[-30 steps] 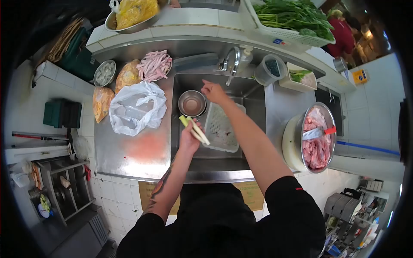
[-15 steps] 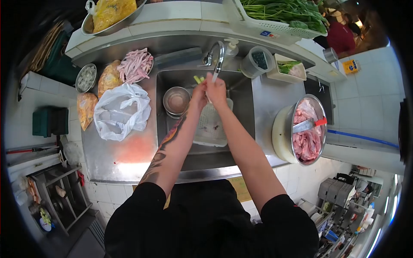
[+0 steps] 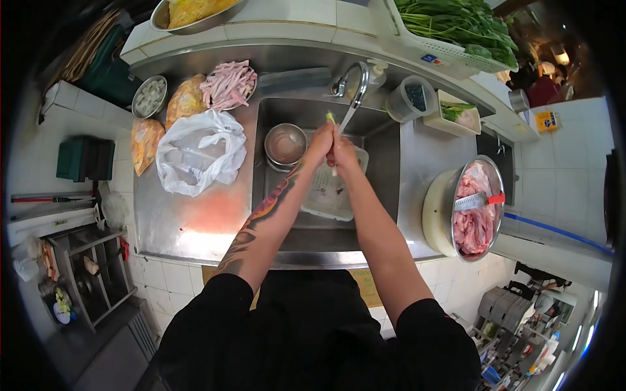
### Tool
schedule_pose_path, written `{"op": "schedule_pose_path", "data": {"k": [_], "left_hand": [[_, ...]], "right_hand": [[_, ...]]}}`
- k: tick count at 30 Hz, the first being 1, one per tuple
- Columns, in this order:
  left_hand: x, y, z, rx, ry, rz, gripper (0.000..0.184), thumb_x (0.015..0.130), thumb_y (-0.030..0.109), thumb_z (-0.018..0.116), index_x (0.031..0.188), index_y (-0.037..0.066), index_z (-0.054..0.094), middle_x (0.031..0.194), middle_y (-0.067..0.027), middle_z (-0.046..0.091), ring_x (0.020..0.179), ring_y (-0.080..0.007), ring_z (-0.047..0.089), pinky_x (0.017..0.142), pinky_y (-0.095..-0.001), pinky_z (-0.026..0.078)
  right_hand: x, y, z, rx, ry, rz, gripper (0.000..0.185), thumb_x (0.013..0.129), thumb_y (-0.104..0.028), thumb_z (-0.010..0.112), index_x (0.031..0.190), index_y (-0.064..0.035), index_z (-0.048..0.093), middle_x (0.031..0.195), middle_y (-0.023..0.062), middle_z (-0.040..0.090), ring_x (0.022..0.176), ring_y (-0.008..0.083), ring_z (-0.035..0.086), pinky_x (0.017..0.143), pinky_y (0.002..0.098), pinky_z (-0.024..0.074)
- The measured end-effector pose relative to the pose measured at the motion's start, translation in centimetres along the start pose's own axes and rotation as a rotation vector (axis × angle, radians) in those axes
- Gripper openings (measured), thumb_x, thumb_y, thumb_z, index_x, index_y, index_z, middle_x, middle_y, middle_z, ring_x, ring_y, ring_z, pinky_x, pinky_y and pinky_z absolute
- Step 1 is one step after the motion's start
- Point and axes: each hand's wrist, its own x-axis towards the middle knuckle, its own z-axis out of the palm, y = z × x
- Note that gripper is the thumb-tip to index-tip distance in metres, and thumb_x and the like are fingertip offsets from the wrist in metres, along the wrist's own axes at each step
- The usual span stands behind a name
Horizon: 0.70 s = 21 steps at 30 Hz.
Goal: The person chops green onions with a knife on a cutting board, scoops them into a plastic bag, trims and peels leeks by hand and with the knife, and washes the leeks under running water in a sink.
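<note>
Over the sink (image 3: 274, 238), near the running water, my left hand (image 3: 319, 144) and my right hand (image 3: 344, 155) are pressed together. Both are closed around slender stalks (image 3: 330, 118); a pale green tip shows above the fingers and a whitish end below. The fingers hide how many stalks there are, and their exact kind is unclear. Water falls from the curved faucet (image 3: 362, 73) just beyond my right hand. Beneath my hands, a white perforated basket (image 3: 319, 207) lies in the sink, with metal bowls (image 3: 285, 143) to its left.
Left counter: a white plastic bag (image 3: 201, 153), pink chicken feet (image 3: 228, 85), bagged orange-yellow food (image 3: 147, 144). Right: a large pot of raw meat (image 3: 475, 233) with a red-handled knife (image 3: 479, 201), a clear tub (image 3: 409, 99). Leafy greens (image 3: 450, 26) stand on the ledge above.
My hands have drawn back towards me, away from the faucet, and closed together. The stalks have turned, with less of their green ends showing. The whole view has shifted slightly.
</note>
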Motion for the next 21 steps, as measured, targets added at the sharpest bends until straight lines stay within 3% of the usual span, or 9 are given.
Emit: {"op": "schedule_pose_path", "data": {"k": [2, 6, 8, 11, 13, 16, 18, 19, 21], "left_hand": [[0.3, 0.7, 0.6, -0.304, -0.033, 0.022, 0.057, 0.113, 0.05, 0.04, 0.125, 0.001, 0.067, 0.102, -0.0107, 0.075, 0.081, -0.0218, 0.072, 0.073, -0.0362, 0.057], [2.3, -1.0, 1.3, -0.302, 0.028, 0.15, 0.046, 0.113, 0.041, 0.044, 0.131, 0.005, 0.067, 0.106, -0.0089, 0.073, 0.091, -0.0191, 0.07, 0.077, -0.0335, 0.056], [0.5, -0.3, 1.3, -0.091, 0.098, 0.495, 0.043, 0.113, 0.033, 0.046, 0.148, 0.011, 0.057, 0.119, -0.0083, 0.07, 0.104, -0.0163, 0.066, 0.087, -0.0303, 0.053], [-2.9, 0.3, 1.4, -0.239, 0.018, 0.321, 0.05, 0.114, 0.03, 0.045, 0.162, 0.017, 0.042, 0.133, -0.008, 0.065, 0.114, -0.0158, 0.061, 0.098, -0.0311, 0.048], [-2.7, -0.2, 1.1, -0.184, -0.004, 0.364, 0.057, 0.114, 0.029, 0.045, 0.167, 0.018, 0.029, 0.138, -0.0092, 0.062, 0.113, -0.018, 0.062, 0.101, -0.0327, 0.048], [-1.7, -1.9, 1.7, -0.456, 0.152, 0.282, 0.064, 0.113, 0.035, 0.045, 0.169, 0.016, 0.02, 0.155, -0.0147, 0.051, 0.137, -0.025, 0.053, 0.114, -0.0346, 0.04], [0.5, -4.8, 1.2, -0.202, 0.095, 0.302, 0.059, 0.116, 0.037, 0.037, 0.168, 0.013, 0.021, 0.137, -0.0082, 0.062, 0.109, -0.0192, 0.063, 0.095, -0.0321, 0.05], [-1.0, -3.5, 1.5, -0.199, 0.092, 0.299, 0.059, 0.116, 0.037, 0.037, 0.168, 0.013, 0.021, 0.137, -0.0082, 0.062, 0.109, -0.0192, 0.063, 0.095, -0.0321, 0.05], [-5.5, 0.5, 2.4, -0.158, 0.075, 0.195, 0.063, 0.114, 0.05, 0.035, 0.163, 0.01, 0.033, 0.153, -0.0175, 0.053, 0.137, -0.028, 0.055, 0.113, -0.0372, 0.042]], "right_hand": [[-0.3, 0.5, 1.0, 0.234, -0.025, -0.033, 0.047, 0.109, -0.04, 0.056, 0.138, -0.0036, 0.058, 0.111, 0.0141, 0.072, 0.103, 0.0246, 0.07, 0.085, 0.0406, 0.057], [1.6, 1.5, 0.6, 0.318, 0.038, -0.313, 0.059, 0.106, -0.05, 0.059, 0.141, -0.0022, 0.057, 0.116, 0.0139, 0.07, 0.105, 0.0229, 0.069, 0.087, 0.0404, 0.0573], [1.1, -0.1, 0.0, 0.299, -0.028, -0.359, 0.07, 0.103, -0.06, 0.059, 0.143, -0.0024, 0.057, 0.122, 0.013, 0.069, 0.109, 0.0223, 0.067, 0.09, 0.0404, 0.0567], [-1.5, -3.4, 1.2, 0.3, 0.082, -0.221, 0.071, 0.102, -0.063, 0.06, 0.138, -0.0016, 0.062, 0.124, 0.0144, 0.069, 0.109, 0.022, 0.067, 0.091, 0.038, 0.0554], [-1.1, -3.2, 1.6, 0.239, 0.101, -0.214, 0.069, 0.101, -0.063, 0.061, 0.131, -0.0007, 0.066, 0.117, 0.0124, 0.071, 0.104, 0.021, 0.067, 0.087, 0.0376, 0.0554], [-0.2, -3.5, 2.2, 0.301, 0.096, -0.297, 0.064, 0.101, -0.059, 0.064, 0.125, -0.0001, 0.067, 0.107, 0.0091, 0.072, 0.097, 0.0186, 0.068, 0.083, 0.0349, 0.0552], [-0.5, -4.4, 2.3, 0.257, 0.205, -0.435, 0.05, 0.103, -0.049, 0.067, 0.12, -0.0012, 0.068, 0.1, 0.0067, 0.073, 0.091, 0.0162, 0.068, 0.081, 0.0318, 0.0547], [-0.4, -4.3, 2.1, 0.261, 0.208, -0.433, 0.05, 0.103, -0.049, 0.067, 0.12, -0.0012, 0.068, 0.1, 0.0067, 0.073, 0.091, 0.0162, 0.068, 0.081, 0.0318, 0.0547], [0.0, -3.9, 1.5, 0.427, 0.113, -0.454, 0.034, 0.105, -0.036, 0.067, 0.117, -0.0046, 0.068, 0.098, 0.0062, 0.074, 0.086, 0.0133, 0.067, 0.08, 0.0293, 0.0536]]}}
